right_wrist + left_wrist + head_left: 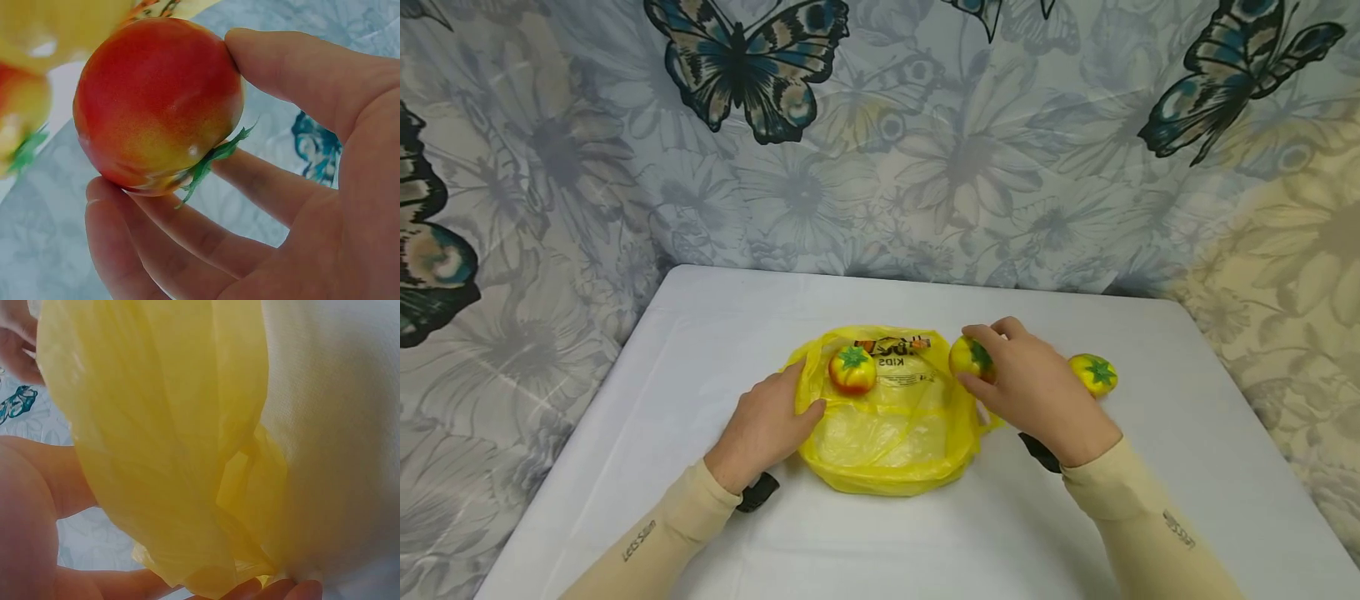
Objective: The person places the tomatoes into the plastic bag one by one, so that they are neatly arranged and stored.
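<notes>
A yellow plastic bag (895, 479) lies with its mouth spread on the table. My left hand (769, 423) grips its left rim, thumb on the inner side; in the left wrist view the yellow plastic (162, 425) hides part of the fingers. One red-and-yellow tomato (852, 372) with a green leafy top lies in the bag. At the bag's right rim, my right hand (1026, 387) holds a second such tomato (968, 358) between thumb and fingertips. The right wrist view shows its red side (156, 100). A third tomato (1093, 375) sits right of my right hand.
The table (730, 308) has a white cover and stands against a fabric backdrop (925, 167) with butterflies and flowers. A black wrist device (758, 492) shows under my left wrist, another (1040, 452) under the right. A bag handle (991, 419) sticks out rightward.
</notes>
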`<state>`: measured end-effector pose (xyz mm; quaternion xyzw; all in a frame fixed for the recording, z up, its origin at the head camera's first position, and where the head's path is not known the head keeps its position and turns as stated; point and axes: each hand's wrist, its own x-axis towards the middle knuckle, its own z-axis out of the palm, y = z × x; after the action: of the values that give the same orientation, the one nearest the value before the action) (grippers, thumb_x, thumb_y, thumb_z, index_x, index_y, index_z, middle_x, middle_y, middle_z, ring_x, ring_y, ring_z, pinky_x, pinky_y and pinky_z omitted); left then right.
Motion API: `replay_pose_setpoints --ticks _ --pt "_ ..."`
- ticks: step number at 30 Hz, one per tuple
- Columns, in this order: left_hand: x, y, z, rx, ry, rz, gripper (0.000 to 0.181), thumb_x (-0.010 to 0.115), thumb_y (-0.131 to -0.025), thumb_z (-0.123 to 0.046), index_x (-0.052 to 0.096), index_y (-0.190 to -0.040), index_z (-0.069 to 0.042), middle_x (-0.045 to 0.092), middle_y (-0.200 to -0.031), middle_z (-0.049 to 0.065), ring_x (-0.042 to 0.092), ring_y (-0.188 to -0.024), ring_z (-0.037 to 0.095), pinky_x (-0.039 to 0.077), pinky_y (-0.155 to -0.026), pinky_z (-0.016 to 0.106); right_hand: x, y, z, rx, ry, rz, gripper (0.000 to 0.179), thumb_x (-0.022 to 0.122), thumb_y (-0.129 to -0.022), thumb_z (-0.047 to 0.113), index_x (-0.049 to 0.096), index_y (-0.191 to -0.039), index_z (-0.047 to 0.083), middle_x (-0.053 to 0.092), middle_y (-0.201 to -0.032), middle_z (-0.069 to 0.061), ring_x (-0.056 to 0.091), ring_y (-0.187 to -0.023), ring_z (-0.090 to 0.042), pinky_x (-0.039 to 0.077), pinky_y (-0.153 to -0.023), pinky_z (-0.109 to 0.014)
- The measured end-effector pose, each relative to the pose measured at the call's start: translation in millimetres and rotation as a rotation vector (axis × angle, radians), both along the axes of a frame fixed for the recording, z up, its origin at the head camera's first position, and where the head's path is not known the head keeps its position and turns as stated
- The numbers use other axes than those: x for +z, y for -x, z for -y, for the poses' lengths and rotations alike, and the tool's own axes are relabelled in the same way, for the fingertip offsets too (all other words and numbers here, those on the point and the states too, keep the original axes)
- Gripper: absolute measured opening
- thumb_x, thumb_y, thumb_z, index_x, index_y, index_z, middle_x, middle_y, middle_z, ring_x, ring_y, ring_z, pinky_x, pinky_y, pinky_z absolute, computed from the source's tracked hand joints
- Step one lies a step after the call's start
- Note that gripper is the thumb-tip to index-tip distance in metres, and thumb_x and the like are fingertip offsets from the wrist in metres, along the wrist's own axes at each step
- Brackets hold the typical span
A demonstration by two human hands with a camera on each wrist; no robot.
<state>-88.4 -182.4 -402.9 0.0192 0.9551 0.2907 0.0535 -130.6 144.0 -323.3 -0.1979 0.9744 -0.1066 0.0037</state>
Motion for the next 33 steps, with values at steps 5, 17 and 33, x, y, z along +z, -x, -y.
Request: replay_pose_setpoints --ticks 5,17,33 --pt "-0.4 -0.5 -0.9 0.0 -0.001 0.015 0.073 0.067 -0.104 -0.034 0.044 -0.161 0.004 0.064 -0.149 0.025 0.066 -0.129 0.043 0.047 -0.114 0.064 -3.5 6.8 20 0.031 0.018 0.019 0.058 0.08 -0.099 0.036 0.063 -0.147 0.009 0.063 -0.132 -0.023 0.07 -0.083 -0.028 0.063 -0.078 -0.048" --pt "-0.7 0.0 -4.0 0.003 -0.002 0.014 0.071 0.068 -0.104 -0.033 0.045 -0.161 0.003 0.064 -0.148 0.026 0.065 -0.13 0.045 0.046 -0.114 0.065 -20.2 19.7 55 0.101 0.03 0.04 0.061 0.084 -0.096 0.036 0.064 -0.146 0.008 0.065 -0.126 -0.019 0.067 -0.083 -0.024 0.063 -0.079 -0.042" --pt "-1.0 -0.3 -0.8 0.011 0.018 -0.017 0.07 0.067 -0.104 -0.033 0.047 -0.16 0.004 0.067 -0.143 0.026 0.068 -0.124 0.044 0.05 -0.11 0.062 -44.2 31.8 76 0.138 -0.041 0.074 0.058 0.081 -0.098 0.038 0.064 -0.146 0.01 0.064 -0.123 -0.018 0.065 -0.089 -0.027 0.062 -0.083 -0.043"
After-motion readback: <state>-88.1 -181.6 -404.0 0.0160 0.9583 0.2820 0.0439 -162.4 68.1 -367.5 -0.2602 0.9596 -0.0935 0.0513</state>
